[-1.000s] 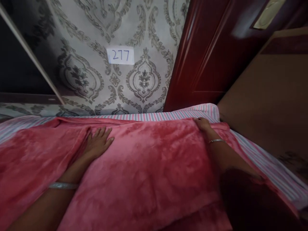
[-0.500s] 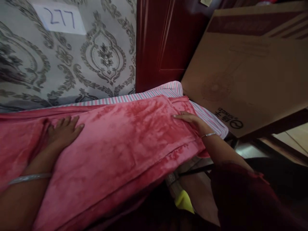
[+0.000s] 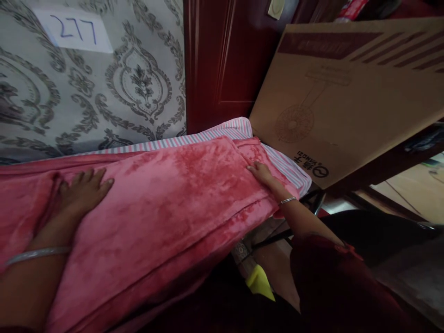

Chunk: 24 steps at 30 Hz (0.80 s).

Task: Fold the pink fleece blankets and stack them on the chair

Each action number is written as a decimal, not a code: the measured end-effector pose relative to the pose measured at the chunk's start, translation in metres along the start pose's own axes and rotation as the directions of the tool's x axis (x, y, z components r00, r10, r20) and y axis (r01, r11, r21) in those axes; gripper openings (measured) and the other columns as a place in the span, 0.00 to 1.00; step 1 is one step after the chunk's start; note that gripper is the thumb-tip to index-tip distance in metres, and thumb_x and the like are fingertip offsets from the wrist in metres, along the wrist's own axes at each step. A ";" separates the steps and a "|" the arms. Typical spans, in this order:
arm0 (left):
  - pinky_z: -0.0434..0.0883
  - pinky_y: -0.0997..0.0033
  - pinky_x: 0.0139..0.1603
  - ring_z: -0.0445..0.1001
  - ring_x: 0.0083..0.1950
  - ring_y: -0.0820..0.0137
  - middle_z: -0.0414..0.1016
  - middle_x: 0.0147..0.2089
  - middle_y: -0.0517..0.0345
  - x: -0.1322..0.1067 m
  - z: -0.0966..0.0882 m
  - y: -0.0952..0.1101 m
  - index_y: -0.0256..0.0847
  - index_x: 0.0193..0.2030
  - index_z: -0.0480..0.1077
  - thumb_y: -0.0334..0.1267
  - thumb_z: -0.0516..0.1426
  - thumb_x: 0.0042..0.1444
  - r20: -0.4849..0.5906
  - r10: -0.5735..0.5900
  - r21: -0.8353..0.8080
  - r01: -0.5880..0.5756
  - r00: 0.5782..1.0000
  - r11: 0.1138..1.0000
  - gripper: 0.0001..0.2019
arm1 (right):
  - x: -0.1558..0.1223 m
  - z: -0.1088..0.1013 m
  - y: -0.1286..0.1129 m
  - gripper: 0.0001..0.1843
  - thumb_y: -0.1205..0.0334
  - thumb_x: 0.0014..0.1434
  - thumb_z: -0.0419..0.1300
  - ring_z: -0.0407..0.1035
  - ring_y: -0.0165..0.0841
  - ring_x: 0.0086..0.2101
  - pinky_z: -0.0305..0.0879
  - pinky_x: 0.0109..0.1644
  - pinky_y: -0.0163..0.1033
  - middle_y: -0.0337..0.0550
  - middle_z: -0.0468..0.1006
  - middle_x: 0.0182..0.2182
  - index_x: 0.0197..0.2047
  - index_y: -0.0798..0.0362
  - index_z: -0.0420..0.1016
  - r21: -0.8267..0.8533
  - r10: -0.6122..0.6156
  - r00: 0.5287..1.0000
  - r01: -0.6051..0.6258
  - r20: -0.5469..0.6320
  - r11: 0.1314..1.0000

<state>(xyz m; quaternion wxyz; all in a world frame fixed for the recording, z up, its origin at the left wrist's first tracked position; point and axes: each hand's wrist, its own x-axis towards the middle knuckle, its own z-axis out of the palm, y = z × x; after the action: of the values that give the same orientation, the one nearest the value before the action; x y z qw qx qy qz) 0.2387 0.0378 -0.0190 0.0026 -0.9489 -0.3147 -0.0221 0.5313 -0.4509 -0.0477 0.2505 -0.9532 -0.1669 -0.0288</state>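
Observation:
A pink plush blanket (image 3: 166, 208) is spread over a striped sheet (image 3: 222, 134) on a bed. My left hand (image 3: 83, 189) lies flat on the blanket at the left, fingers spread, holding nothing. My right hand (image 3: 262, 172) rests on the blanket's right edge near the bed corner, fingers stretched out against the cloth. Each wrist wears a silver bangle.
Patterned wallpaper with a paper label reading 277 (image 3: 74, 30) is behind the bed. A dark red door (image 3: 222, 60) stands beside it. A large cardboard box (image 3: 347, 92) leans at the right of the bed corner. A yellow object (image 3: 260, 282) lies below the bed edge.
The view has swung to the right, bringing the box and the floor into sight. My right hand slid from the blanket's far edge to its right side. My left hand stayed flat.

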 end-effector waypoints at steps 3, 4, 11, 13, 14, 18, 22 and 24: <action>0.52 0.30 0.69 0.50 0.76 0.44 0.49 0.78 0.37 0.003 0.004 -0.002 0.33 0.75 0.52 0.50 0.36 0.70 -0.003 -0.026 -0.003 0.026 1.000 1.000 0.33 | -0.015 -0.012 0.010 0.13 0.53 0.63 0.56 0.71 0.36 0.35 0.63 0.38 0.37 0.46 0.79 0.37 0.39 0.54 0.72 0.041 -0.031 0.999 0.032 -0.018 0.999; 0.52 0.30 0.69 0.50 0.76 0.44 0.49 0.78 0.37 0.004 0.005 -0.003 0.33 0.75 0.52 0.50 0.36 0.70 -0.006 -0.025 -0.006 0.025 1.000 1.000 0.33 | -0.020 -0.015 0.013 0.12 0.53 0.62 0.57 0.71 0.36 0.35 0.63 0.38 0.37 0.45 0.79 0.37 0.39 0.54 0.72 0.049 -0.047 0.999 0.049 -0.027 0.998; 0.51 0.30 0.69 0.50 0.76 0.43 0.50 0.77 0.35 0.005 0.005 -0.002 0.30 0.75 0.53 0.49 0.35 0.69 -0.016 -0.017 -0.018 0.017 1.000 1.000 0.34 | -0.036 -0.006 0.015 0.05 0.62 0.63 0.56 0.73 0.41 0.38 0.63 0.41 0.39 0.50 0.81 0.38 0.41 0.52 0.70 -0.103 -0.074 0.989 0.061 -0.131 0.993; 0.51 0.31 0.69 0.51 0.76 0.44 0.51 0.77 0.35 0.005 0.004 -0.002 0.31 0.75 0.53 0.49 0.36 0.69 -0.011 -0.017 -0.007 0.017 1.000 1.000 0.34 | -0.035 -0.001 0.014 0.07 0.63 0.65 0.54 0.74 0.43 0.40 0.63 0.42 0.40 0.54 0.81 0.40 0.45 0.53 0.70 -0.138 -0.023 0.986 0.000 -0.166 0.990; 0.51 0.32 0.69 0.51 0.76 0.44 0.51 0.77 0.35 0.004 0.004 -0.002 0.31 0.75 0.53 0.49 0.37 0.69 -0.013 -0.021 -0.001 0.021 1.000 1.000 0.34 | -0.035 0.000 0.014 0.07 0.63 0.66 0.54 0.74 0.44 0.41 0.63 0.43 0.40 0.55 0.81 0.41 0.46 0.53 0.70 -0.149 -0.004 0.985 -0.021 -0.171 0.989; 0.52 0.32 0.69 0.50 0.76 0.44 0.51 0.77 0.35 0.003 0.002 -0.001 0.31 0.75 0.53 0.49 0.36 0.69 -0.011 -0.026 0.000 0.026 1.000 1.000 0.34 | -0.035 -0.001 0.019 0.07 0.60 0.67 0.55 0.73 0.42 0.40 0.62 0.42 0.39 0.53 0.81 0.41 0.43 0.53 0.70 -0.144 -0.009 0.995 -0.005 -0.095 0.990; 0.51 0.31 0.69 0.50 0.76 0.43 0.50 0.77 0.33 0.001 0.001 0.000 0.30 0.75 0.53 0.49 0.35 0.69 -0.002 -0.019 0.002 0.019 1.000 1.000 0.34 | -0.036 -0.007 0.020 0.12 0.53 0.65 0.57 0.71 0.38 0.34 0.61 0.38 0.37 0.46 0.80 0.34 0.33 0.51 0.69 -0.095 -0.040 0.999 0.039 -0.012 0.995; 0.51 0.32 0.70 0.50 0.76 0.43 0.49 0.78 0.35 0.000 0.001 0.000 0.31 0.75 0.52 0.48 0.36 0.69 0.007 -0.026 0.011 0.026 1.000 1.000 0.34 | -0.038 -0.009 0.016 0.10 0.55 0.62 0.58 0.71 0.37 0.33 0.62 0.37 0.37 0.45 0.80 0.34 0.33 0.51 0.69 -0.079 -0.055 0.998 0.053 -0.029 0.995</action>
<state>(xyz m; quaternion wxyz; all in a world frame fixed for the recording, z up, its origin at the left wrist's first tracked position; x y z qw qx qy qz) 0.2387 0.0382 -0.0204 0.0063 -0.9449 -0.3269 -0.0171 0.5011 -0.4799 -0.0530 0.2147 -0.9568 -0.1874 -0.0571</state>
